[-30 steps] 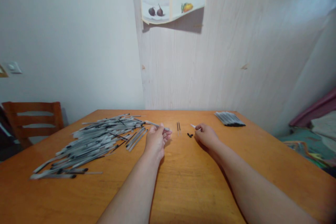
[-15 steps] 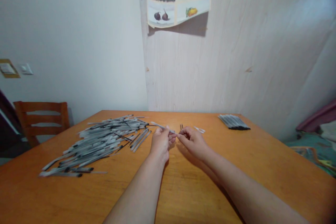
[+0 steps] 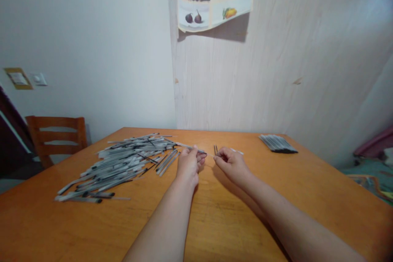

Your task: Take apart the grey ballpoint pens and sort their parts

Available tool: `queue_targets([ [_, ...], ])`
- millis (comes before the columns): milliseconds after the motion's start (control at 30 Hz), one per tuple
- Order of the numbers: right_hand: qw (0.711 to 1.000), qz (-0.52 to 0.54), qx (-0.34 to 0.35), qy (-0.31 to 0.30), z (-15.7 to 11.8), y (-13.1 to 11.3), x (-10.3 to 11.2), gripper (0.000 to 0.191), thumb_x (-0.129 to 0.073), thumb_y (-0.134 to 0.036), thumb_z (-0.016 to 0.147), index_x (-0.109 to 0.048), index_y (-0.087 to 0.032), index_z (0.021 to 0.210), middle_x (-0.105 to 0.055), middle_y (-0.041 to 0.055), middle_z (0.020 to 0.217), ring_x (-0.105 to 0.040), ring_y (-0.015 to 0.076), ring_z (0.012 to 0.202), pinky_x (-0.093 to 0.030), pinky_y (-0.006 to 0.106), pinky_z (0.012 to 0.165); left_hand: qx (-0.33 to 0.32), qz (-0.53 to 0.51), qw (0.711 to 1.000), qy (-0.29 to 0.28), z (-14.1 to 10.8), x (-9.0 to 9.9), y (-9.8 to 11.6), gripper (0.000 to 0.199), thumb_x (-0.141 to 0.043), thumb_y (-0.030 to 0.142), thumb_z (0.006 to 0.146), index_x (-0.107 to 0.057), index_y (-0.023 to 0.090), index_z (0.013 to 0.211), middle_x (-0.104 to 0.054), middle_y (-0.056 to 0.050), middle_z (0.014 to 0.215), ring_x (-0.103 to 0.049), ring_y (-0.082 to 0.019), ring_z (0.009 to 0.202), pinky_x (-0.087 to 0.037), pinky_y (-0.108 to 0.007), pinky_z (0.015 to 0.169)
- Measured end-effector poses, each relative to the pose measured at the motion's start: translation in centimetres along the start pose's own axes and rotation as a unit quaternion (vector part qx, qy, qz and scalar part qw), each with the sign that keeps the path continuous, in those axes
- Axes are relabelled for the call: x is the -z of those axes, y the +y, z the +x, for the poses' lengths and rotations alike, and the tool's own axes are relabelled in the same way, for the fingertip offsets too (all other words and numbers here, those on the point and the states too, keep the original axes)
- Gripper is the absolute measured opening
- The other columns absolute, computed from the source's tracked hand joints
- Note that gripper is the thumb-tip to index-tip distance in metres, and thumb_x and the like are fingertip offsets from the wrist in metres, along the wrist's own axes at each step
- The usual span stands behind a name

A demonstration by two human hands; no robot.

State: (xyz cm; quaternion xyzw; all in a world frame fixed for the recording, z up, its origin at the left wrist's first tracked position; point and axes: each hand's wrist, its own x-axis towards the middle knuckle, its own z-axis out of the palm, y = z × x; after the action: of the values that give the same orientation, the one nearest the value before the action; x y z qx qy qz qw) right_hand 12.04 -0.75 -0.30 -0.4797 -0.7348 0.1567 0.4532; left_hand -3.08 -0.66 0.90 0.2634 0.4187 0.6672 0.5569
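My left hand point(image 3: 189, 164) is closed around a slim grey pen point(image 3: 192, 147); its pale end points up and left, its dark end to the right. Just right of that dark end, my right hand point(image 3: 229, 161) pinches a thin whitish stick point(image 3: 210, 155). It spans the small gap between the pen and my fingertips; whether part of it is still inside the pen I cannot tell. Beyond my right hand lie two thin black sticks point(image 3: 215, 149) and some small white pieces point(image 3: 238, 152), partly hidden by that hand.
A large loose heap of similar grey pens point(image 3: 123, 163) covers the table's left side, with a few pens point(image 3: 167, 163) apart beside it. A neat row of pens point(image 3: 278, 143) lies at the back right of the wooden table point(image 3: 227, 225). A chair point(image 3: 57, 137) stands left.
My right hand has moved a little right, away from the pen, and the thin whitish stick now shows between them. My left hand keeps its hold. The view has turned slightly left.
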Motion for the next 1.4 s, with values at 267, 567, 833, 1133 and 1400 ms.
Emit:
queue_targets([
  [267, 1.0, -0.005, 0.015, -0.018, 0.5, 1.2, 2.2, 0.012, -0.052, -0.029, 0.082, -0.054, -0.021, 0.072, -0.056, -0.0019, 0.065, -0.051, 0.0132, 0.065, -0.038, 0.023, 0.061, -0.035, -0.08, 0.993, 0.076, 1.3, 1.6, 2.3, 0.02, -0.066, 0.031, 0.087, -0.054, 0.017, 0.081, -0.066, -0.002, 0.07, -0.066, -0.01, 0.06, -0.048, -0.017, 0.055],
  [567, 0.982, -0.174, -0.066, 0.032, 0.5, 1.8, 3.4, 0.021, -0.049, -0.035, 0.086, -0.055, -0.021, 0.072, -0.06, 0.0008, 0.065, -0.053, 0.0148, 0.062, -0.03, 0.026, 0.057, -0.054, -0.084, 0.988, 0.115, 1.6, 1.9, 2.4, 0.018, -0.066, 0.031, 0.087, -0.057, 0.016, 0.083, -0.067, -0.001, 0.073, -0.067, -0.009, 0.061, -0.045, -0.016, 0.054],
  [833, 0.919, -0.382, -0.095, 0.002, -0.2, 0.0, 1.0, 0.026, -0.043, -0.035, 0.093, -0.062, -0.02, 0.087, -0.069, 0.0108, 0.082, -0.062, 0.0214, 0.074, -0.032, 0.029, 0.061, -0.031, -0.069, 0.995, 0.065, 0.7, 1.2, 2.0, 0.024, -0.069, 0.035, 0.084, -0.055, 0.016, 0.08, -0.067, -0.003, 0.071, -0.065, -0.01, 0.059, -0.044, -0.017, 0.052],
  [1133, 0.895, -0.436, -0.077, -0.057, -0.3, 0.5, -1.9, 0.03, -0.04, -0.033, 0.096, -0.064, -0.015, 0.094, -0.07, 0.0164, 0.086, -0.067, 0.0249, 0.079, -0.041, 0.031, 0.066, -0.016, -0.073, 0.996, 0.056, 0.6, 0.6, 1.6, 0.027, -0.07, 0.039, 0.082, -0.057, 0.015, 0.08, -0.065, -0.002, 0.068, -0.064, -0.009, 0.058, -0.043, -0.016, 0.05],
  [1400, 0.884, -0.453, -0.081, -0.082, -0.1, 0.9, -2.1, 0.03, -0.04, -0.032, 0.095, -0.065, -0.013, 0.098, -0.07, 0.0174, 0.088, -0.069, 0.0268, 0.081, -0.046, 0.033, 0.068, -0.014, -0.074, 0.996, 0.047, 0.4, 0.4, 1.4, 0.031, -0.071, 0.043, 0.081, -0.057, 0.015, 0.08, -0.067, -0.003, 0.071, -0.064, -0.009, 0.058, -0.04, -0.016, 0.049],
])
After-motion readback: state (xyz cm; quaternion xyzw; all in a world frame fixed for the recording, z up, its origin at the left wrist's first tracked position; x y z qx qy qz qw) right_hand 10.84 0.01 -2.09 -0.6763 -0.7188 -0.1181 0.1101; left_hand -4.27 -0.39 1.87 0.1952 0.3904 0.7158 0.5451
